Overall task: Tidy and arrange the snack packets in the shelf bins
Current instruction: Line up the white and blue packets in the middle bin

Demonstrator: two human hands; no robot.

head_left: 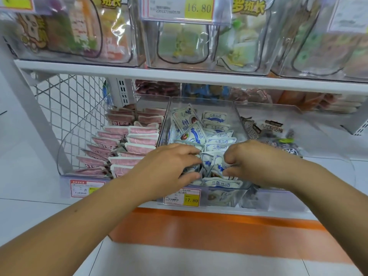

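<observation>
Packets (207, 140): blue-and-white, sitting in middle bin (238, 116) of lower shelf, between pink packets (137, 140) on left and dark packets (264, 128) on right. Lying jumbled at back left, several tilted or face-up. Standing in a neater row at back right.

Being handled at front of bin: bunch (213, 166) being clutched from left by curled fingers of left hand (169, 166) and pinched from right by right hand (253, 162), fingertips nearly meeting over it. Not telling how many packets are in the grip, fingers covering most of them.

Probably squeezing bunch together from both sides to stand it upright and line it up with the row behind; judging only.

Reaching in from front over low front wall, above yellow price tag (182, 198), most likely because upper shelf (119, 72) is hanging over back of bin.

Pink packets already lying in tidy overlapping rows; dark ones lying loose.

Watching for next: flat glossy pouches, likely sliding out sideways if grip is loosening before getting wedged against front wall.
</observation>
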